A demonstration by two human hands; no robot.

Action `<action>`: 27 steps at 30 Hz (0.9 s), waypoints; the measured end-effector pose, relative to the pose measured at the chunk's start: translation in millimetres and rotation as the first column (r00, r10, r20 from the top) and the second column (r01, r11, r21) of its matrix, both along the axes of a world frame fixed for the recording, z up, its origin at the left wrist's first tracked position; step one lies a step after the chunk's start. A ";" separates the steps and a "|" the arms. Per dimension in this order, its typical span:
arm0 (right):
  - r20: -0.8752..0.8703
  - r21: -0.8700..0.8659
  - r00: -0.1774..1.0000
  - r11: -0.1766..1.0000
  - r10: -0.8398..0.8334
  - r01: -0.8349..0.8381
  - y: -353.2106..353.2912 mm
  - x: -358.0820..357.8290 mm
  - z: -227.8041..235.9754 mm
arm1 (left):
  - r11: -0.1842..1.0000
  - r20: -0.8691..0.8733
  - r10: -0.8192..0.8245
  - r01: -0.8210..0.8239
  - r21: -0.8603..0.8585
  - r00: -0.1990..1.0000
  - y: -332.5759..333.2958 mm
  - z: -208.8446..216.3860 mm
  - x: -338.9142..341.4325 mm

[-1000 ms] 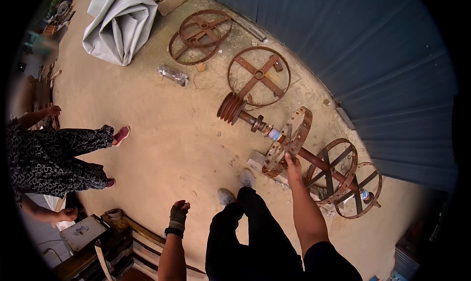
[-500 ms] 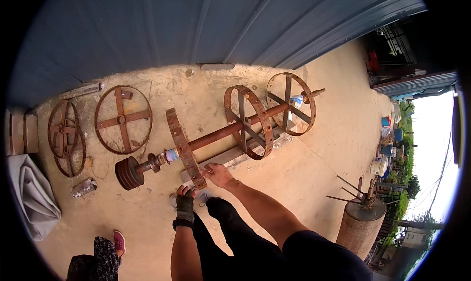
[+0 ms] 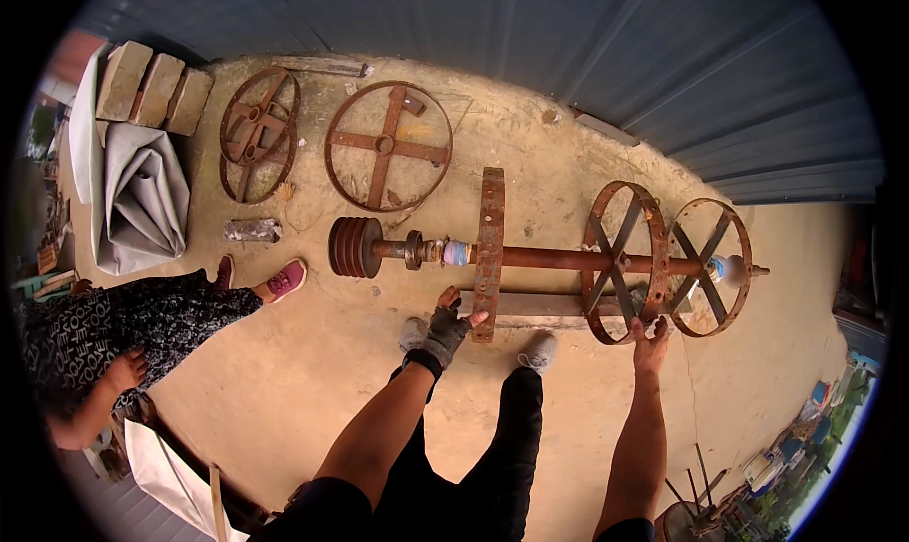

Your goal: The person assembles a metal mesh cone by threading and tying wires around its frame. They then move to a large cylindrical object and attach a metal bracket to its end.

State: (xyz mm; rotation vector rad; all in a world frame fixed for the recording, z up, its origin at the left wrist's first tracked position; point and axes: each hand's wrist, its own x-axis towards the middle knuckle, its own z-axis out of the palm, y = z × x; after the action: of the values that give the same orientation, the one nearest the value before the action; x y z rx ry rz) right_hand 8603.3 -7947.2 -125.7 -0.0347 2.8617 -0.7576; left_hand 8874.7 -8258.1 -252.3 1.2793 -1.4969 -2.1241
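A rusty shaft lies left to right, carrying a grooved pulley at its left end and three rusty iron wheels. The left wheel is seen edge-on; the middle wheel and right wheel show their spokes. My left hand, in a dark fingerless glove, is beside the left wheel's lower rim, thumb against it and fingers apart. Bare, my right hand has its fingertips around the middle wheel's lower rim. Blue-and-white wrapping covers the shaft beside the left wheel.
A timber beam lies under the shaft. Behind stand a loose spoked wheel, stacked wheels, blocks and a folded grey sheet. Another person stands at left. A dark metal wall rises at the back.
My right hand has moved from the left wheel to the middle wheel's rim. My left hand stays by the left wheel. The view has swung left, showing more of the other person.
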 end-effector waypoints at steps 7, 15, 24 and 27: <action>0.417 -0.377 0.909 0.909 -0.002 0.175 36.7 -52.3 -36.7 | 0.994 0.193 -0.107 0.105 0.020 0.975 20.3 42.7 -45.6; 0.441 -0.491 0.894 0.856 0.086 0.160 43.5 -68.5 -58.1 | 0.925 0.438 -0.355 0.378 0.037 0.826 9.3 44.0 -60.1; 0.147 -0.295 0.978 0.938 -0.146 0.184 11.7 -45.8 -75.2 | 0.998 0.083 0.033 -0.028 -0.061 0.996 20.6 46.8 -44.2; 0.110 -0.262 0.980 0.946 -0.167 0.190 31.8 -48.2 -79.0 | 0.960 0.159 -0.005 0.049 -0.274 0.987 30.7 51.2 -58.5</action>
State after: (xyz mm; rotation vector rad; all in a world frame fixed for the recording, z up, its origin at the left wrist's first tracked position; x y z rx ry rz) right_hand 8555.1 -7915.4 -204.7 0.2190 2.6827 -1.1541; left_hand 8816.1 -8227.4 -201.1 1.3522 -1.8103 -1.7811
